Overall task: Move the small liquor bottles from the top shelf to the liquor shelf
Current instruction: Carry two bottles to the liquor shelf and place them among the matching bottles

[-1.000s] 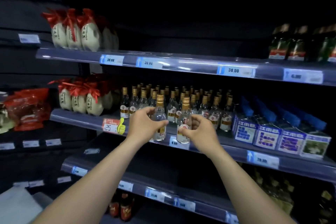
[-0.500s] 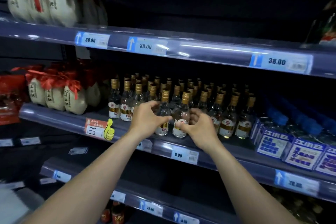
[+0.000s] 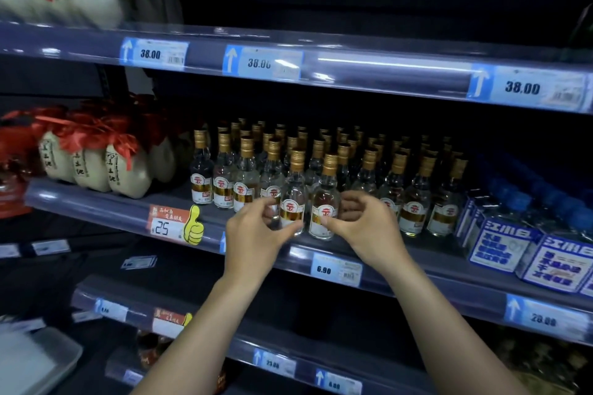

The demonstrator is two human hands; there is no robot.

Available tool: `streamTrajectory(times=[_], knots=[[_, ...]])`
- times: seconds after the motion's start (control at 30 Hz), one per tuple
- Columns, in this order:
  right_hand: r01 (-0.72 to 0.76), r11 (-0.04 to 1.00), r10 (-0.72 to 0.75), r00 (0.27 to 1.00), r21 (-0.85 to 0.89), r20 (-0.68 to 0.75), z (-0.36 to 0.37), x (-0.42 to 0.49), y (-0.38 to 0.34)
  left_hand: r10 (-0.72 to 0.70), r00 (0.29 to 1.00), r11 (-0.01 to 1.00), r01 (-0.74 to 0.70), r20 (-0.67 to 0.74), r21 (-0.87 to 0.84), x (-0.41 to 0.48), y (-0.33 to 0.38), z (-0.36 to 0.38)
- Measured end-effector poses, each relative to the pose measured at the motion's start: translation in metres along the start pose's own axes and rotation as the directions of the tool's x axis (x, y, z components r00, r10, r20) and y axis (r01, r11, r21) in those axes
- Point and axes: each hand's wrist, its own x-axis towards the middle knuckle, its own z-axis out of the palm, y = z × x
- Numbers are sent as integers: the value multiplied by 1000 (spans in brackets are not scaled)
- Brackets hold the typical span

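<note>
Fingers of left hand (image 3: 256, 231) and right hand (image 3: 365, 228) pinch two front bottles (image 3: 293, 202); bottle bases hidden.

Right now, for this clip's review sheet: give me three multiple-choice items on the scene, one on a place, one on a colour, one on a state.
1. The yellow thumbs-up sign reading 25 sits where?
A. Left of both hands on the shelf edge
B. On the top shelf rail
C. Beside the blue boxes

2. The small liquor bottles have caps of what colour?
A. Red
B. Gold
C. Black

3. The two front bottles at the hands are:
A. Lying flat
B. Upright
C. Uncapped

Answers: 1 A, it hangs left of the left hand; 2 B, every cap looks gold; 3 B, both stand capped between that hand and the right hand.
</note>
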Motion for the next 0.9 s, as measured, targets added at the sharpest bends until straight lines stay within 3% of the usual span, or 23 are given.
streamTrajectory(times=[0.1,0.23,0.43,0.9], knots=[[-1,998,-1,999,-67,-32,2,-1,-2,-24,999,995,20,43,100,9,3,5],[-8,995,2,998,-103,-57,9,3,-5,-48,998,994,44,37,100,16,5,9],[-12,992,-3,994,-126,-113,18,6,-7,40,998,991,-46,53,128,22,-2,17],[-17,986,-13,984,-167,-175,18,-5,-10,80,997,996,-80,1,-43,16,-15,17]])
